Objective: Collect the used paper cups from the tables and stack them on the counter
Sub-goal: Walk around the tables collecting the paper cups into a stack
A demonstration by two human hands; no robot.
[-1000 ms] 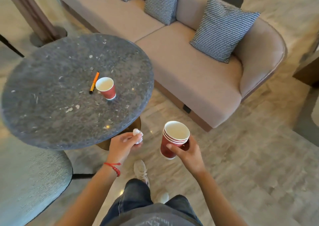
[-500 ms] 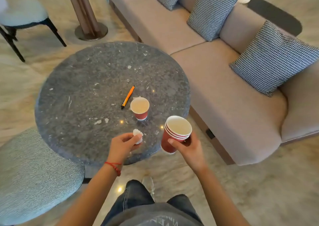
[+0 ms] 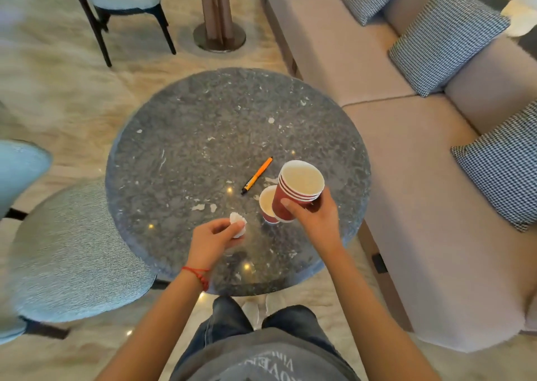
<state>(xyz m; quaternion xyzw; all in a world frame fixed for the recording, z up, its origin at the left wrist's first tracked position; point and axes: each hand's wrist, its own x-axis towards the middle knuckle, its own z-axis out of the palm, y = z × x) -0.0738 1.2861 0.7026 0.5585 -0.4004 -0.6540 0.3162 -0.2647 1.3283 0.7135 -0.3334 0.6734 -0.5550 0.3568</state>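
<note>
Closing in, right hand [image 3: 315, 220] gripping the stack [image 3: 296, 190] is now hovering beside the lone cup [image 3: 268, 206]; left hand [image 3: 213, 239] pinching tissue [image 3: 238, 225] nearby.

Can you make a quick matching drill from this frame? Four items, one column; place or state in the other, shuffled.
Items:
1. stack of red cups
2. single red cup
3. orange pen
4. crumpled white tissue

Place or state:
A. lying flat on the round stone table
B. pinched in the left hand
C. held up in the right hand
D. standing upright on the table, partly hidden behind the stack

Pairs: 1-C, 2-D, 3-A, 4-B
</note>
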